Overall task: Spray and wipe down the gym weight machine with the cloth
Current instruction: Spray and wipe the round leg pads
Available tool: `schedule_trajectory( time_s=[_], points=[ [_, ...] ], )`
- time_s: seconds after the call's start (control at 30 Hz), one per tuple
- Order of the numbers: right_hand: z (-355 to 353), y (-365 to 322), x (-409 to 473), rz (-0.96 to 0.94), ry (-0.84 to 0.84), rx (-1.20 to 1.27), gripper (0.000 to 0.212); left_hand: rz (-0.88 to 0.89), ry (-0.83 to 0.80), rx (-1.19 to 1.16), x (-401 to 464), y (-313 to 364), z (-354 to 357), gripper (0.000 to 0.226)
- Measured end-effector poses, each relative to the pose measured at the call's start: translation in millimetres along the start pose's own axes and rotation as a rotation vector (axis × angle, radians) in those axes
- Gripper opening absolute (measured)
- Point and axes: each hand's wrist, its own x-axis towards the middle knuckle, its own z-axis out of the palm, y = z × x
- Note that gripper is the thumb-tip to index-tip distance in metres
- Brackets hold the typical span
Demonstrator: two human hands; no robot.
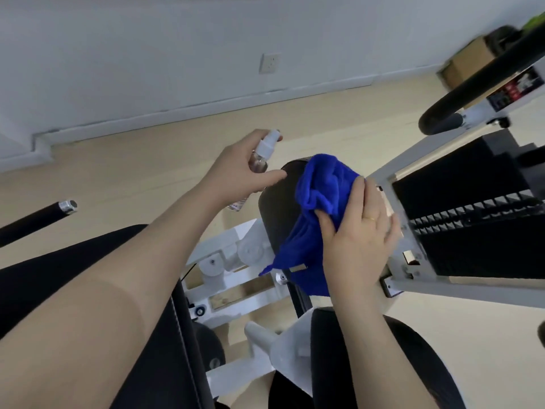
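The wiping step looks to be in hand. The right hand (358, 231) pinches a bunched blue cloth (318, 208) between thumb and fingers and presses it against the right side of a black pad (277, 208) on the weight machine, just beside the white frame (395, 228) that surrounds the weight stack (472, 219). The left hand (239, 169) grips a small clear spray bottle (261, 156), fingers curled round it and its white nozzle up, held just left of the pad's far end. Whether a finger sits on the nozzle is hard to tell, since the frame is blurred there. The pad's left part is still uncovered by the cloth. The next move probably calls for drawing the cloth across that part, or for aiming the nozzle at the pad first and spraying.
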Motion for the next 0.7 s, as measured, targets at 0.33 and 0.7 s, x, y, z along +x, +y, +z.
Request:
schedule_trajectory(
  time_s=[0.33, 0.7],
  points=[
    [42.2, 25.8, 75.5, -0.571, -0.144, 0.564, 0.070, -0.030, -0.176, -0.025, 14.5, 17.5, -21.4, 0.049],
    [68.5, -22.1, 13.4, 0.402, -0.401, 1.104, 0.074, -0.146, -0.019, 0.098, -36.4, 4.7, -31.4, 0.024]
  ],
)
